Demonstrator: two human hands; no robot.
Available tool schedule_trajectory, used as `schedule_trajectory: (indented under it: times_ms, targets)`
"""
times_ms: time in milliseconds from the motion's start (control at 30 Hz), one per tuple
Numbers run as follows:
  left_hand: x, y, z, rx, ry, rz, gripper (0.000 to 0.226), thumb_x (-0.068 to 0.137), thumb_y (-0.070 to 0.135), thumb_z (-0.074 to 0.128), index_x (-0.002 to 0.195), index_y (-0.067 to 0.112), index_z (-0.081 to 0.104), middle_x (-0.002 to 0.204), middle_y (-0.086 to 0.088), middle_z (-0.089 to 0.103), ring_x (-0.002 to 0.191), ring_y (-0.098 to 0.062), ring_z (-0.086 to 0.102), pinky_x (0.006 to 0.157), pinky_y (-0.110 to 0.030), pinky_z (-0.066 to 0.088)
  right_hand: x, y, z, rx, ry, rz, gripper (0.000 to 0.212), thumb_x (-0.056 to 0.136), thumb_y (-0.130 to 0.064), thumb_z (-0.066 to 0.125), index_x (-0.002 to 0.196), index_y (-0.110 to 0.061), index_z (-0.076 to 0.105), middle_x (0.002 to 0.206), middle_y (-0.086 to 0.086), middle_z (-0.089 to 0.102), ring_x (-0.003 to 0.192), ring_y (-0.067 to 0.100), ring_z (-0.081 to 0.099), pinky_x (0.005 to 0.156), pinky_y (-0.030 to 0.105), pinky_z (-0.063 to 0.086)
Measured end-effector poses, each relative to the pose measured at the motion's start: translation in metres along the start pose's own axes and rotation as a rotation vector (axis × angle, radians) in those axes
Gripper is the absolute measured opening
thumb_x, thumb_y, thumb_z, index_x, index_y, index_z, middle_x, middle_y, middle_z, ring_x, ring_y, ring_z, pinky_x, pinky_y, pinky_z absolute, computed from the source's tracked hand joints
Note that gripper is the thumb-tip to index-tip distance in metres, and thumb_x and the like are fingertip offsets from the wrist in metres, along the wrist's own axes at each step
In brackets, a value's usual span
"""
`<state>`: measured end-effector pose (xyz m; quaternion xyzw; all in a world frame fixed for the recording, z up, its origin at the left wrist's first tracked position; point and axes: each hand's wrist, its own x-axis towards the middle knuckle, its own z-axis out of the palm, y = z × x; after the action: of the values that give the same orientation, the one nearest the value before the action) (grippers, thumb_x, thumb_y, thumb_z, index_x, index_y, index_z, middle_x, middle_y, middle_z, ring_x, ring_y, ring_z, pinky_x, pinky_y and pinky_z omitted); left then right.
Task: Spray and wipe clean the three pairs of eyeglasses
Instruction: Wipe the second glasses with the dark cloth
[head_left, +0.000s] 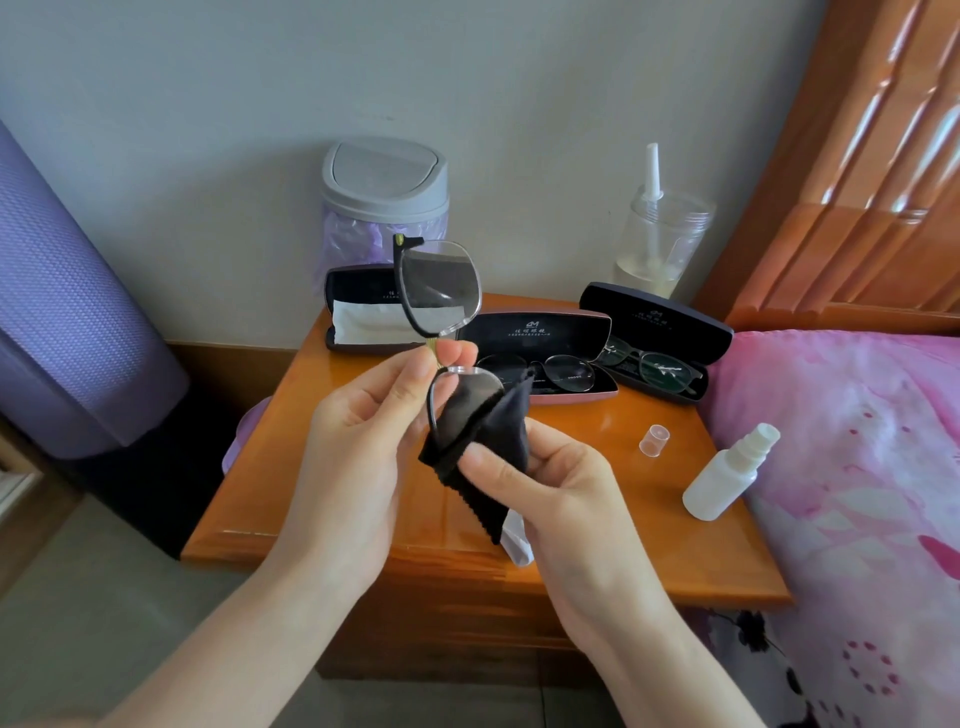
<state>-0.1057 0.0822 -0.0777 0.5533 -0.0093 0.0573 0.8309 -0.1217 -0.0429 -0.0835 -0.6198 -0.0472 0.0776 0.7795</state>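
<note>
My left hand (363, 431) pinches the bridge of a black half-rim pair of eyeglasses (439, 291), held upright above the nightstand. My right hand (540, 478) holds a black cleaning cloth (483, 431) folded around the lower lens. A second pair of glasses (540, 371) lies in an open pink case (571, 332). The third pair (654, 366) rests in an open dark case (670, 317) at the right. A white spray bottle (724, 475) lies at the bed's edge, its clear cap (654, 440) standing apart on the wood.
The wooden nightstand (322, 499) carries an open empty case with a white cloth (363, 312), a small grey bin (384, 197) and a clear cup with a dispenser (660, 239). A pink bed cover (857, 467) is at right, a purple roll (67, 291) at left.
</note>
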Motion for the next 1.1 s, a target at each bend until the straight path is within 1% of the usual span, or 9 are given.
schedule_trajectory:
  times_ms: [133, 233, 400, 500, 633, 800, 900, 967, 1100]
  targets:
    - [-0.005, -0.004, 0.004, 0.078, -0.022, 0.013, 0.028, 0.079, 0.035, 0.053, 0.089, 0.022, 0.075, 0.085, 0.001, 0.076, 0.089, -0.011, 0.071, 0.069, -0.017, 0.055, 0.001, 0.003, 0.001, -0.02, 0.064, 0.006, 0.029, 0.063, -0.023, 0.071, 0.09, -0.011, 0.071, 0.077, 0.001, 0.074, 0.076, 0.014, 0.072, 0.063, 0.018, 0.054]
    - [-0.007, -0.005, 0.006, 0.101, -0.03, 0.029, 0.025, 0.077, 0.037, 0.054, 0.081, 0.027, 0.077, 0.086, 0.004, 0.076, 0.091, -0.009, 0.07, 0.074, -0.015, 0.054, 0.004, 0.003, 0.002, 0.074, 0.106, -0.023, 0.027, 0.063, -0.022, 0.07, 0.088, -0.01, 0.072, 0.077, 0.002, 0.075, 0.077, 0.012, 0.072, 0.065, 0.016, 0.054]
    - [-0.007, -0.01, 0.006, 0.122, -0.037, 0.051, 0.025, 0.076, 0.038, 0.054, 0.082, 0.031, 0.077, 0.091, 0.007, 0.076, 0.098, -0.006, 0.068, 0.086, -0.02, 0.053, 0.006, 0.0, 0.004, 0.225, 0.141, -0.026, 0.029, 0.063, -0.022, 0.068, 0.089, -0.01, 0.073, 0.079, 0.001, 0.076, 0.081, 0.01, 0.072, 0.066, 0.013, 0.052]
    - [-0.008, -0.011, 0.005, 0.114, -0.019, 0.034, 0.026, 0.078, 0.036, 0.054, 0.082, 0.026, 0.077, 0.09, 0.003, 0.076, 0.095, -0.009, 0.069, 0.082, -0.022, 0.053, 0.005, 0.0, 0.002, 0.104, 0.127, -0.033, 0.024, 0.064, -0.023, 0.069, 0.085, -0.014, 0.072, 0.074, -0.003, 0.075, 0.077, 0.007, 0.072, 0.063, 0.011, 0.051]
    - [-0.003, -0.006, 0.002, 0.087, 0.003, 0.004, 0.025, 0.077, 0.034, 0.054, 0.081, 0.025, 0.077, 0.088, 0.003, 0.076, 0.093, -0.01, 0.07, 0.077, -0.018, 0.055, 0.003, -0.003, -0.004, -0.072, 0.042, -0.037, 0.018, 0.067, -0.019, 0.072, 0.085, -0.015, 0.071, 0.069, -0.005, 0.073, 0.067, 0.009, 0.071, 0.056, 0.016, 0.053]
    - [0.004, 0.001, -0.004, 0.102, -0.04, 0.015, 0.024, 0.079, 0.029, 0.053, 0.088, 0.019, 0.073, 0.093, 0.002, 0.076, 0.099, -0.009, 0.069, 0.086, -0.02, 0.052, 0.006, -0.006, -0.018, -0.181, -0.036, -0.029, 0.015, 0.076, -0.004, 0.072, 0.092, -0.003, 0.072, 0.077, 0.004, 0.074, 0.073, 0.013, 0.072, 0.063, 0.017, 0.054]
    - [0.005, 0.002, -0.007, 0.151, -0.056, 0.06, 0.025, 0.081, 0.03, 0.053, 0.086, 0.02, 0.075, 0.096, 0.002, 0.075, 0.104, -0.011, 0.067, 0.098, -0.033, 0.045, 0.008, -0.009, -0.026, -0.154, 0.002, -0.07, 0.021, 0.075, -0.009, 0.07, 0.094, -0.001, 0.072, 0.08, 0.005, 0.075, 0.074, 0.011, 0.072, 0.064, 0.015, 0.052]
    - [0.004, 0.003, -0.008, 0.208, -0.075, 0.093, 0.025, 0.082, 0.032, 0.053, 0.084, 0.026, 0.077, 0.097, 0.004, 0.075, 0.105, -0.011, 0.066, 0.1, -0.035, 0.043, 0.01, -0.012, -0.032, -0.152, 0.072, -0.146, 0.023, 0.073, -0.018, 0.067, 0.091, -0.005, 0.073, 0.081, 0.002, 0.076, 0.076, 0.007, 0.071, 0.067, 0.013, 0.05]
    - [0.001, 0.008, -0.008, 0.327, -0.185, 0.1, 0.026, 0.084, 0.033, 0.05, 0.084, 0.027, 0.075, 0.095, 0.009, 0.075, 0.101, -0.005, 0.067, 0.088, -0.019, 0.05, 0.014, -0.021, -0.044, -0.193, 0.182, -0.284, 0.02, 0.078, -0.027, 0.062, 0.09, -0.015, 0.073, 0.085, -0.002, 0.076, 0.086, 0.006, 0.07, 0.076, 0.015, 0.051]
